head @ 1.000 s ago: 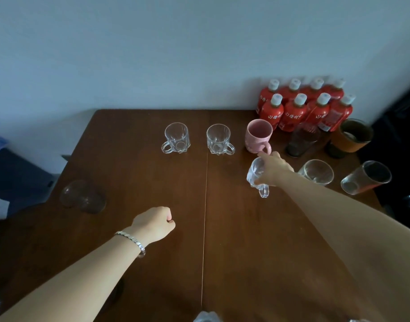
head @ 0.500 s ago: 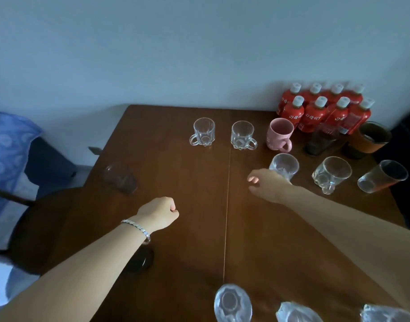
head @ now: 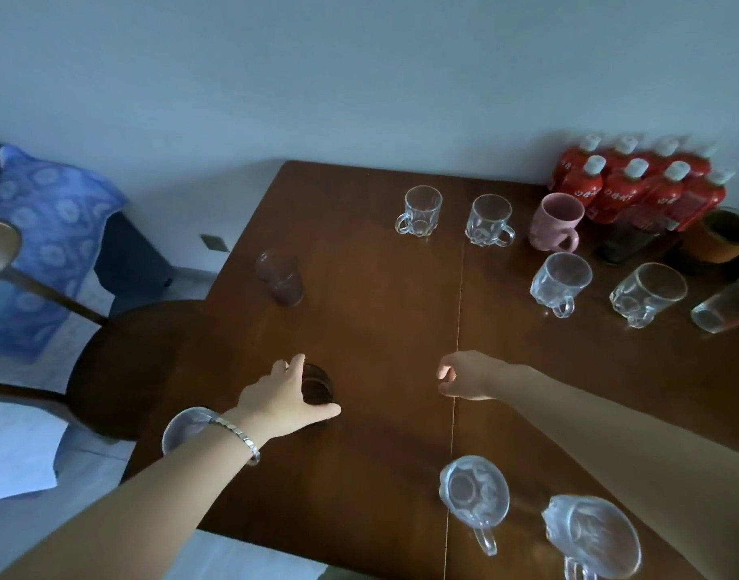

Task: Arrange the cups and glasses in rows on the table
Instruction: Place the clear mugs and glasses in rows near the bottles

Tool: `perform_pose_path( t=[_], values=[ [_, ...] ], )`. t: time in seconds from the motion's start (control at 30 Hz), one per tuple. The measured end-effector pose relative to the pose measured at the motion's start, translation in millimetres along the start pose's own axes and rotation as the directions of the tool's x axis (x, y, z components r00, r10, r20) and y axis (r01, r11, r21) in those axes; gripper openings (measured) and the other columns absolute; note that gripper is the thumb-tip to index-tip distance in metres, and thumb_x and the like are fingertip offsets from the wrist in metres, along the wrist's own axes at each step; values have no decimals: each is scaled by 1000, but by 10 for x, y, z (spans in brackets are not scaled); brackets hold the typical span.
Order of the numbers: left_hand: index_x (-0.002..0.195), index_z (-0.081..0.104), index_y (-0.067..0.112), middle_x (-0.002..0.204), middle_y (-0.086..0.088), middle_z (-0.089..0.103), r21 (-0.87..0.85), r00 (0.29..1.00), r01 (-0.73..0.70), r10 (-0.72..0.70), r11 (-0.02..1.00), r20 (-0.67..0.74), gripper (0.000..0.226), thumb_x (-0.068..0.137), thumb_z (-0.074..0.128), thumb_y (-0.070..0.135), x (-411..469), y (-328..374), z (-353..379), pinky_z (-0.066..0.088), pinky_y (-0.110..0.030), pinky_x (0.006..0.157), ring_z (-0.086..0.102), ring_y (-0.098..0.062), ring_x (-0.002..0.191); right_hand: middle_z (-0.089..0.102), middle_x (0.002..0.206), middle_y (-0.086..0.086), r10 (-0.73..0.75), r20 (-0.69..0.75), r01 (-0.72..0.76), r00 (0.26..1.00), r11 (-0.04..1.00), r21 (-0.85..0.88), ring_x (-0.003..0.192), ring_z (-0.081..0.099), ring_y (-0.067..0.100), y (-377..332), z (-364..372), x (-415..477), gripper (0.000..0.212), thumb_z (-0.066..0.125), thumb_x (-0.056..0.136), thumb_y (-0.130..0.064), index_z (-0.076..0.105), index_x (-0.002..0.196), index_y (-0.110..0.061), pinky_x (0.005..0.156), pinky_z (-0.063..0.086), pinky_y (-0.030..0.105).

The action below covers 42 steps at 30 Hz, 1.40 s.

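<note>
the left hand [head: 282,401] spreads its fingers [head: 294,366] wide around the dark glass [head: 315,387] — best to grip low and lift straight — while the right hand [head: 464,376] hangs loosely curled, empty.

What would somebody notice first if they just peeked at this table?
Probably the bright red bottles bunched in the far right corner, with a pink mug just in front of them. Next, the clear glass mugs scattered over the brown table. Then the left hand reaching around a dark glass near the middle, while the right hand hangs empty.
</note>
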<state>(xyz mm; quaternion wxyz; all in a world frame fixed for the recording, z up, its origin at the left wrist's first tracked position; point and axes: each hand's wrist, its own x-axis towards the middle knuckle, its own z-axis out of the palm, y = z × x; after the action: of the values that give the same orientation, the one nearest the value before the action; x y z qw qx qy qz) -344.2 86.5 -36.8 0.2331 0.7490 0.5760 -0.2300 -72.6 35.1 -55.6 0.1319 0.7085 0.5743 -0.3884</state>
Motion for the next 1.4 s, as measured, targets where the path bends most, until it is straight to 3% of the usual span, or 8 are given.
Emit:
perform_pose_path(
  t=[0.07,0.27,0.47,0.63,0.97,1.23,1.4],
  values=[
    [151,4,18,150,-11,25,107,1000,-7,9,994,-22,109,72,61,68,-20,52,44,49,-38,93,48,-30,128,55,133,1,32,-9,-32,999,999,-1,122,52,20,99,11,-36,38,51,94,-30,54,130,-18,98,43,31],
    [147,14,15,139,-10,38,209,997,7,8,978,-71,100,73,66,58,87,314,-73,51,-31,83,57,-26,114,56,132,2,163,-56,-162,985,986,26,122,53,22,619,-72,-169,38,53,92,-31,56,127,-18,100,44,32],
    [147,17,21,140,-9,37,155,993,-71,85,985,-86,99,70,69,53,342,1089,-403,49,-34,83,56,-29,116,55,133,0,275,-92,-266,957,959,101,124,52,21,1265,-195,-390,37,53,92,-31,57,126,-19,102,43,32],
    [148,17,19,140,-11,36,65,978,-145,153,987,-141,100,70,70,54,666,1978,-666,46,-31,73,59,-30,112,55,134,2,330,-93,-314,939,937,153,126,51,22,1794,-312,-470,39,52,92,-32,55,128,-18,103,42,32],
    [148,17,22,135,-12,40,158,959,-171,201,973,-200,101,69,74,50,1377,3142,-856,48,-37,83,58,-33,113,54,134,1,311,-52,-293,949,932,215,124,51,21,2332,-483,-228,37,50,92,-31,55,127,-19,102,43,32],
    [148,17,22,137,-14,39,200,967,-144,180,969,-178,99,71,73,50,1551,3233,-880,50,-39,86,55,-35,116,56,131,2,257,-30,-244,966,942,231,122,53,21,2395,-480,-83,38,51,93,-32,54,128,-19,100,45,34],
    [148,15,21,136,-13,37,180,971,-125,157,976,-178,100,72,72,50,1503,3154,-815,45,-35,73,59,-33,110,58,129,1,257,-34,-242,966,941,238,121,54,22,2352,-479,-75,37,52,91,-33,55,126,-20,99,45,34]
  ],
)
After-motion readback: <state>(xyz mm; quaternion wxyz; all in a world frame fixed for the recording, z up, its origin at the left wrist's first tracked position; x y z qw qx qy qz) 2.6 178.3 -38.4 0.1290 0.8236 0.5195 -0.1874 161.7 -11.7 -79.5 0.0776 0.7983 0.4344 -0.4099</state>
